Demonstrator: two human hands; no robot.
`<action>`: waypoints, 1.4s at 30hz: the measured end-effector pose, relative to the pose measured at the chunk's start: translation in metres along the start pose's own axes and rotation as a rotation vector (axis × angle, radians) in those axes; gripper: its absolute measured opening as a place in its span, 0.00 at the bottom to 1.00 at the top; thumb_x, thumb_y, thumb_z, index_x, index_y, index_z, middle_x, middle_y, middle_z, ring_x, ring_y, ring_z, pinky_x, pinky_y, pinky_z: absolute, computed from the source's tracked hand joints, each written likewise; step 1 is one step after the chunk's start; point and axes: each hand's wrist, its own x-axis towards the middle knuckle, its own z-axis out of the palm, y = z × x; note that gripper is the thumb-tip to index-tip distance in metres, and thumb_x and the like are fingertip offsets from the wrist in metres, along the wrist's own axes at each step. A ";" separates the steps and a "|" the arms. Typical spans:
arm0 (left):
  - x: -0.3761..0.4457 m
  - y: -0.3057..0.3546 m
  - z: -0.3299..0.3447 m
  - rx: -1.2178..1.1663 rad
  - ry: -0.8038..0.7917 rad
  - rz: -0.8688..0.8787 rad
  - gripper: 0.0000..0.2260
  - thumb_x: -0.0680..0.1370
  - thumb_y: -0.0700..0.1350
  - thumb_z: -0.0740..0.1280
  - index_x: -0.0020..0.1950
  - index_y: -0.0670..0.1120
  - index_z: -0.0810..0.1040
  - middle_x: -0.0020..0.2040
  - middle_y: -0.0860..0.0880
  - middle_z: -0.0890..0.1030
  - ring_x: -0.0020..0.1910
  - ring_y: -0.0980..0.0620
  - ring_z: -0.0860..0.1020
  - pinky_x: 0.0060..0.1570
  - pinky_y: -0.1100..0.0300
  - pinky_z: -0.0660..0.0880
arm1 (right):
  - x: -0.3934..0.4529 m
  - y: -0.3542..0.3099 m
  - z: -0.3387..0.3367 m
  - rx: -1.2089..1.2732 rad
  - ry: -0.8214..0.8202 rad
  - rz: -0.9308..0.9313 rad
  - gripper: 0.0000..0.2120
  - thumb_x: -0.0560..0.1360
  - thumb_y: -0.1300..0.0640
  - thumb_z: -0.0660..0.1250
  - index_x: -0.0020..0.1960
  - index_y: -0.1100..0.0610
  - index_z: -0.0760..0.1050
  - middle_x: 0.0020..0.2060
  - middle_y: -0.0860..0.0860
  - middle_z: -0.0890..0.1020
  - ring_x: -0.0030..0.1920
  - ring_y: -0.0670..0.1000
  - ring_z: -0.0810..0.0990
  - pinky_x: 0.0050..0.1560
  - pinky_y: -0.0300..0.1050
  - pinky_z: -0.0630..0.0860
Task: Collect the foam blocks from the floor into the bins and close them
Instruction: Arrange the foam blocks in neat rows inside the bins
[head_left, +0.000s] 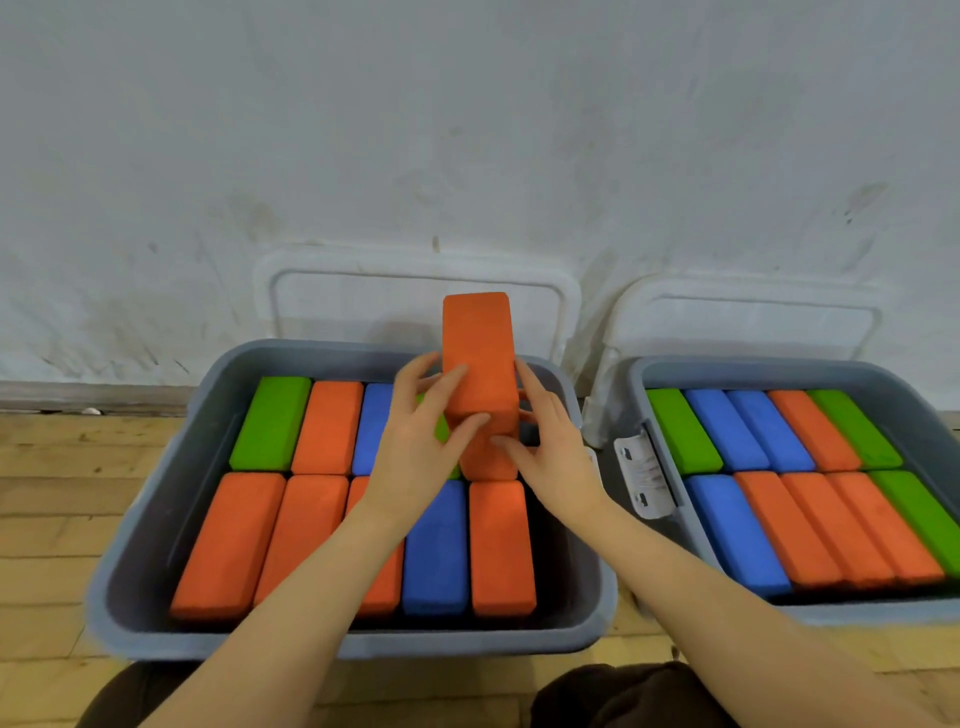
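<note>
An orange rectangular foam block (480, 358) is clasped at its lower sides between left hand (415, 441) and right hand (550, 447), above the grey plastic bin's (156, 519) last gap. Light and squashy, it is probably best held gently by its flanks.

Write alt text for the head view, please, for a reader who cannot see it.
Both hands, left hand and right hand, hold an orange foam block upright over the left grey bin, already packed with orange, blue and green blocks. A second full bin sits to the right; two white lids lean against the wall.
</note>
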 end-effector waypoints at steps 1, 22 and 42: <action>0.000 -0.002 0.001 -0.016 -0.039 -0.056 0.23 0.72 0.49 0.69 0.63 0.38 0.75 0.65 0.42 0.69 0.61 0.55 0.67 0.62 0.75 0.60 | 0.000 0.002 0.000 -0.013 0.005 -0.007 0.38 0.75 0.58 0.68 0.75 0.40 0.50 0.56 0.47 0.73 0.51 0.47 0.77 0.51 0.44 0.77; -0.022 -0.067 0.074 0.070 -0.354 -0.190 0.19 0.72 0.49 0.72 0.61 0.43 0.79 0.64 0.47 0.76 0.62 0.51 0.74 0.62 0.63 0.66 | 0.001 0.083 0.015 -0.242 -0.125 0.054 0.21 0.76 0.59 0.66 0.67 0.61 0.67 0.70 0.52 0.65 0.64 0.50 0.71 0.60 0.36 0.68; -0.028 -0.131 0.065 0.650 -0.561 -0.330 0.33 0.70 0.65 0.35 0.75 0.61 0.55 0.77 0.54 0.52 0.76 0.48 0.49 0.71 0.45 0.44 | 0.044 0.066 0.050 -0.220 -0.007 0.182 0.36 0.69 0.45 0.68 0.74 0.46 0.60 0.76 0.52 0.51 0.74 0.57 0.56 0.70 0.59 0.60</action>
